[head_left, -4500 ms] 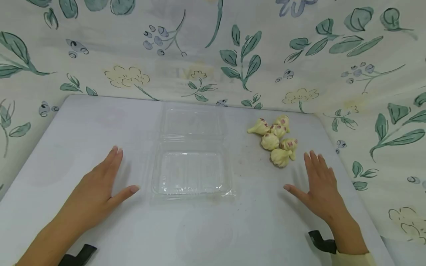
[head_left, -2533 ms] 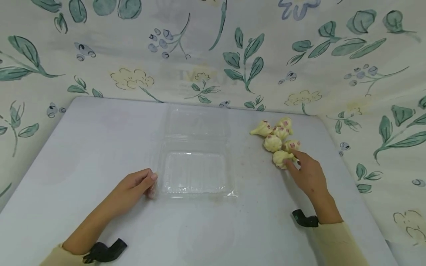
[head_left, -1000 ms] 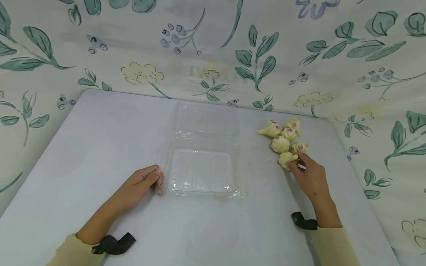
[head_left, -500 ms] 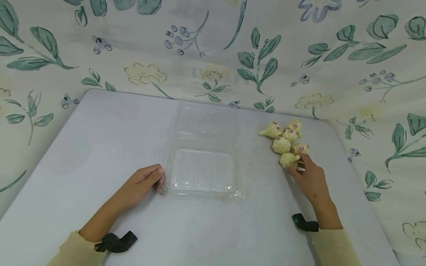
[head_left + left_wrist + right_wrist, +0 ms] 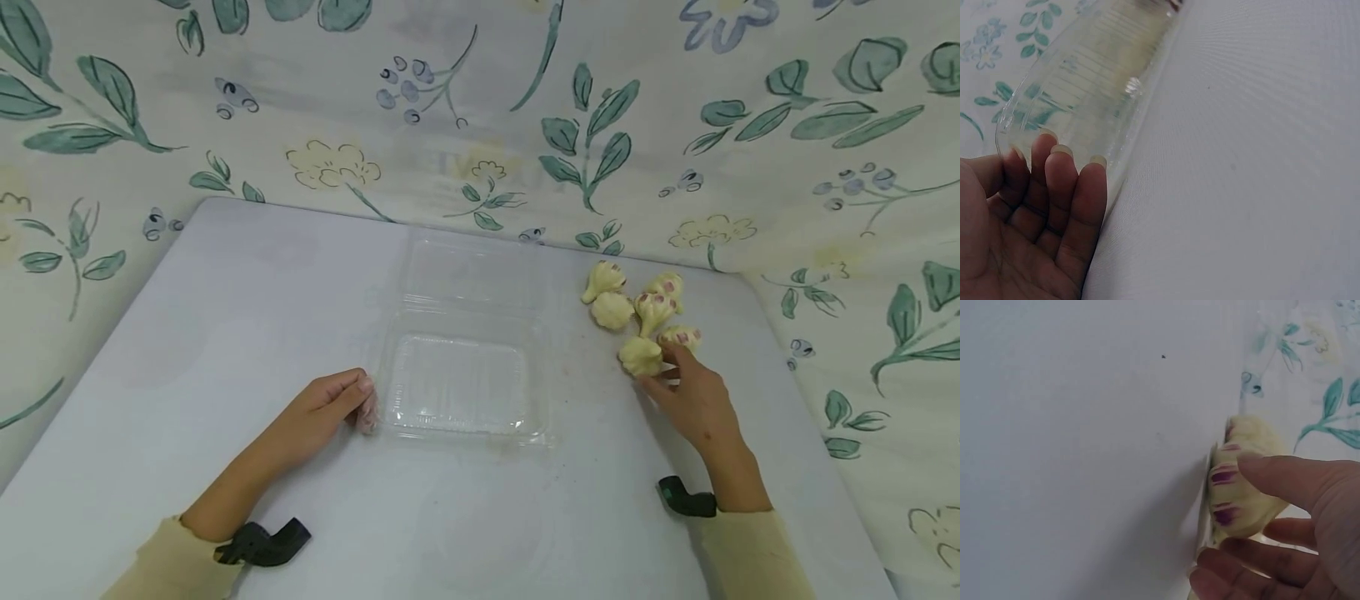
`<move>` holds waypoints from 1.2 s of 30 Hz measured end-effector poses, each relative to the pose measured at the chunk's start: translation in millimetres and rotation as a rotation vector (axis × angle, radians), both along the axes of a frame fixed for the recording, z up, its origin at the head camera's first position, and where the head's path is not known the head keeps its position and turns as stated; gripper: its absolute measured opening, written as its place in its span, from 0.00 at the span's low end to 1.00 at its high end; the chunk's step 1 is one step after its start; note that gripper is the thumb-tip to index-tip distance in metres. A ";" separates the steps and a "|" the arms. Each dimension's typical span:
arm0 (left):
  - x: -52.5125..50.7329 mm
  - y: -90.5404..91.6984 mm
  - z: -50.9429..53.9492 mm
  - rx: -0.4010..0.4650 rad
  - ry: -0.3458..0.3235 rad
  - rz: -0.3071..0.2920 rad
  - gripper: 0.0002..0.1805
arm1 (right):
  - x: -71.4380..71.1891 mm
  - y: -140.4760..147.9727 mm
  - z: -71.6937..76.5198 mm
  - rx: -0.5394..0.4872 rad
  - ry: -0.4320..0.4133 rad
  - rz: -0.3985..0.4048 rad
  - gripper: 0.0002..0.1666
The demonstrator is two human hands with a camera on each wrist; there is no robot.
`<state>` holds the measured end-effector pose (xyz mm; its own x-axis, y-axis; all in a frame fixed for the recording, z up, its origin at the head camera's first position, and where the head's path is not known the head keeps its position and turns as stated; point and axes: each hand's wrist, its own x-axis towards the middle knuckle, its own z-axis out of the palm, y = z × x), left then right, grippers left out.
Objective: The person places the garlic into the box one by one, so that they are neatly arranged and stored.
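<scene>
A clear plastic clamshell container (image 5: 459, 383) lies with its lid (image 5: 471, 268) folded back on the white table. At its left edge my left hand (image 5: 321, 417) pinches the rim between thumb and fingers; the left wrist view shows the thumb and index finger (image 5: 1016, 165) meeting at the container wall (image 5: 1072, 94). To the right, my right hand (image 5: 693, 400) grips the nearest garlic bulb (image 5: 641, 357), thumb on one side and fingers on the other. Purple-streaked skin of this bulb (image 5: 1244, 494) shows in the right wrist view. Several other garlic bulbs (image 5: 612, 310) lie just beyond it.
The white table (image 5: 480, 517) ends at a floral cloth (image 5: 450, 108) behind and at the sides. Black curved pieces (image 5: 264, 543) sit at both wrists. Small specks dot the tabletop right of the container.
Both hands came in from resting flat: the left took the container's rim, the right the nearest garlic bulb. That bulb has turned, and neighbouring bulbs have shifted and rolled apart.
</scene>
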<state>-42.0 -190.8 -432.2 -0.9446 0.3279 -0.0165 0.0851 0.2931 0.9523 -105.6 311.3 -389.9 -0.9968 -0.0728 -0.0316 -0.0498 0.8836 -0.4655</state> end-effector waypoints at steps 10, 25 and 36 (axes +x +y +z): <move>-0.9 0.5 -0.5 0.002 0.002 -0.004 0.17 | -10.0 -6.2 2.2 0.096 -0.045 -0.031 0.34; -0.9 0.3 0.6 0.028 -0.004 -0.010 0.17 | -4.8 -7.2 2.0 0.058 0.006 -0.047 0.33; -1.2 0.7 2.0 0.031 -0.033 -0.005 0.17 | 8.1 -19.2 21.3 -0.008 0.103 -0.053 0.35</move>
